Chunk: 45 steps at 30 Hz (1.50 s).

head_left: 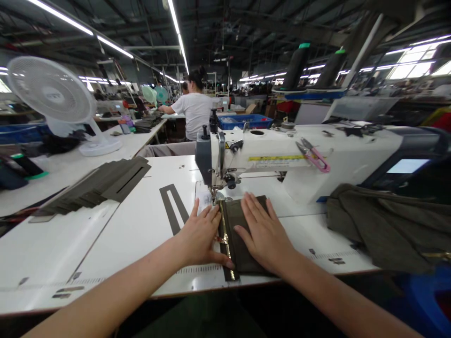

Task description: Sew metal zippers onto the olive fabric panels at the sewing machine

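Note:
A dark olive fabric piece (237, 217) with a brass zipper (223, 224) along its left edge lies under the presser foot of a white sewing machine (268, 155). My left hand (199, 234) lies flat on the table just left of the zipper, fingers spread, thumb touching the zipper tape near the table's front edge. My right hand (262, 232) presses flat on the fabric to the right of the zipper, fingers stretched toward the needle (213, 196).
A stack of olive fabric pieces (102, 183) lies at the left, one framed strip (173, 206) nearer. Pink thread snips (315, 156) rest on the machine. A bundle of olive cloth (387, 225) sits at the right. A white fan (52, 94) and a seated person (194, 110) are behind.

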Each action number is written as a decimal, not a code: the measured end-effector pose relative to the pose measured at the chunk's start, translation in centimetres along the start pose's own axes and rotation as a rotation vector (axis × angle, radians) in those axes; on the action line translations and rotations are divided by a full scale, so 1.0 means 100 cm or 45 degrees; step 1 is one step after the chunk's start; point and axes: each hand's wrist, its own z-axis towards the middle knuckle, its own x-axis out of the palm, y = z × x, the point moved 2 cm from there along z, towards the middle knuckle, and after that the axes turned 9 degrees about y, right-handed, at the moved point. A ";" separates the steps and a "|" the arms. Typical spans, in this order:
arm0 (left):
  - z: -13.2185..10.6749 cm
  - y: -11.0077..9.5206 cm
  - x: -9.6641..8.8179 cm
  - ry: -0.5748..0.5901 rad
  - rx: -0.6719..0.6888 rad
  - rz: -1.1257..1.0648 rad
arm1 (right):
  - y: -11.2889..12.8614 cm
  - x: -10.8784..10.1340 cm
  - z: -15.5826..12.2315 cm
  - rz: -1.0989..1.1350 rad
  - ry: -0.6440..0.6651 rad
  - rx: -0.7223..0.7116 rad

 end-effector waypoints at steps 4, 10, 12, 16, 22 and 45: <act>0.000 -0.001 0.002 -0.014 -0.024 0.063 | 0.023 0.004 -0.005 0.088 0.124 -0.172; -0.013 -0.007 -0.001 -0.126 -0.038 -0.049 | 0.012 0.005 0.006 0.230 0.172 -0.088; -0.018 -0.010 -0.002 -0.185 -0.109 -0.107 | 0.008 0.005 0.015 0.244 0.129 -0.111; -0.026 -0.021 -0.005 -0.220 -0.257 -0.177 | 0.006 0.013 0.026 0.226 0.052 -0.189; -0.042 -0.029 -0.012 -0.071 -0.053 -0.531 | 0.009 0.014 0.027 0.136 0.021 -0.168; -0.113 0.023 0.023 -0.103 -0.064 -0.052 | 0.016 0.003 0.024 0.351 0.107 -0.495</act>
